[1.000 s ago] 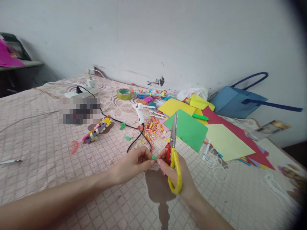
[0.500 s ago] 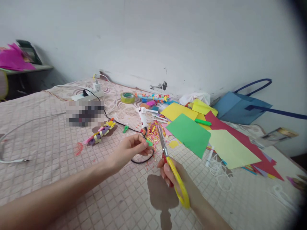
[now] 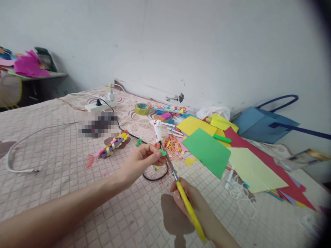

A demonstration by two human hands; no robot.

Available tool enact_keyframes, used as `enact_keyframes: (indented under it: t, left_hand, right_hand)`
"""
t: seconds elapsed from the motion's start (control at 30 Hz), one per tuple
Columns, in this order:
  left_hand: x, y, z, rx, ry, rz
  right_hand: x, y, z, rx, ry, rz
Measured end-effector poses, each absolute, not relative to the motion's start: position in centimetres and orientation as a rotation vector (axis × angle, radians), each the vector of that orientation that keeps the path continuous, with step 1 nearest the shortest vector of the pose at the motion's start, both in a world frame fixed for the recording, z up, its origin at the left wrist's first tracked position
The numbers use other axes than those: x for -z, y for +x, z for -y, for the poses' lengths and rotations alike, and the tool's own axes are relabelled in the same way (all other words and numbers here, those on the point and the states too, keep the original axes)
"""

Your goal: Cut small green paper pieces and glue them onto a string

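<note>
My left hand (image 3: 141, 161) pinches a small green paper scrap (image 3: 162, 152) above the patterned cloth. My right hand (image 3: 192, 203) grips yellow-handled scissors (image 3: 181, 193), whose blades point up and left and meet the scrap. Just beyond the scrap lie a white glue gun (image 3: 157, 128) with a black cable (image 3: 155, 176) and a heap of coloured paper clippings (image 3: 172, 144).
Sheets of green (image 3: 207, 151), yellow and red paper lie to the right, with a blue bag (image 3: 263, 120) by the wall. A tape roll (image 3: 142, 108), markers, a power strip (image 3: 99, 105) and a strip of coloured loops (image 3: 113, 144) lie to the left. A dark brown paper shape (image 3: 174, 220) rests under my right hand.
My hands moved apart from a joined pinch. The left carried the green scrap forward, and the scissors tipped from upright to slanted so their blades reach the scrap.
</note>
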State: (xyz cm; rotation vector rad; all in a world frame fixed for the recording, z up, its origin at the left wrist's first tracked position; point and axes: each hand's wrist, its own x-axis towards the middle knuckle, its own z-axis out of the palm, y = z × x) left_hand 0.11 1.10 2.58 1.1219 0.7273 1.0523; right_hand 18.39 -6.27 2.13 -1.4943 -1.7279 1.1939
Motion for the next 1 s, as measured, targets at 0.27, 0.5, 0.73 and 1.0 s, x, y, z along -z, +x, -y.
enact_keyframes:
  t: [0.27, 0.5, 0.73, 1.0]
  left_hand:
    - [-2.7, 0.2, -1.0, -1.065, 1.088, -0.715]
    - [-2.8, 0.1, -1.0, -1.065, 1.113, -0.731]
    - [-2.7, 0.1, -1.0, -1.067, 1.125, -0.728]
    - [-2.6, 0.2, -0.9, -1.071, 1.114, -0.725]
  right_hand:
    - [-1.9, 18.6, 6.3, -1.16, -1.517, 1.766]
    - [-2.2, 18.3, 6.2, -1.194, -1.508, 1.715]
    - [-2.2, 18.3, 6.1, -1.094, -1.539, 1.786]
    - [-1.4, 18.6, 6.2, -1.087, -1.504, 1.831]
